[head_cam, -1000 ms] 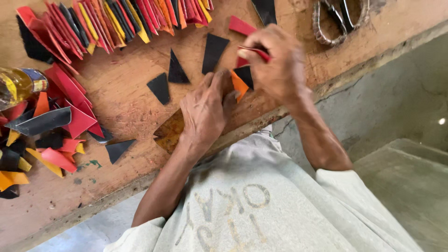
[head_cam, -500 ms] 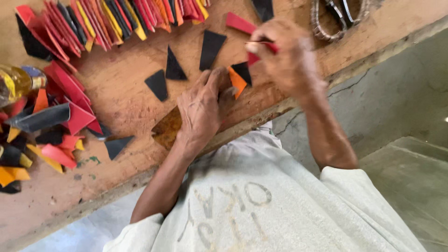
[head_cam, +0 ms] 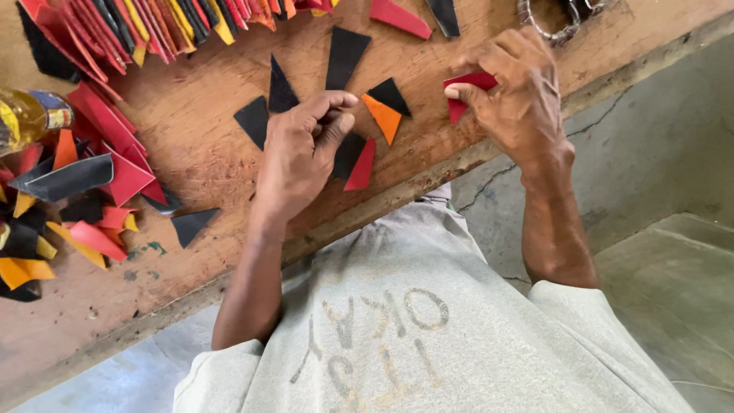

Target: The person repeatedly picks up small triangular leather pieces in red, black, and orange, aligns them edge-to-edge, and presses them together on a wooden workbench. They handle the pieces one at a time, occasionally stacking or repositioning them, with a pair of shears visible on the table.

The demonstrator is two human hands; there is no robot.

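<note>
Pinching a small red piece (head_cam: 468, 90) between thumb and fingertips, the right hand (head_cam: 514, 98) keeps a narrow grip at about one o'clock; a second ago it sat nearer the middle, close over the orange and black triangles, and it has since drawn away to the right. Over at eleven o'clock the left hand (head_cam: 300, 153) curls its fingers down on a dark piece (head_cam: 348, 155) beside a red sliver (head_cam: 362, 166), pressing rather than gripping, much as it did before.

Largest is the table (head_cam: 206, 157), a worn brown wooden board with a scratched, stained face and a rough edge. Next comes the heap of cut strips (head_cam: 84, 183) at nine o'clock, flat matte sheet material in red, black, orange and yellow. A fan of long narrow strips (head_cam: 153, 27) lies along the top at eleven. Smaller black triangles (head_cam: 344, 53) lie scattered at twelve, sharp-cornered and flat. Smallest, an orange triangle (head_cam: 382, 118) touches a black triangle (head_cam: 390, 95) between the two hands.
</note>
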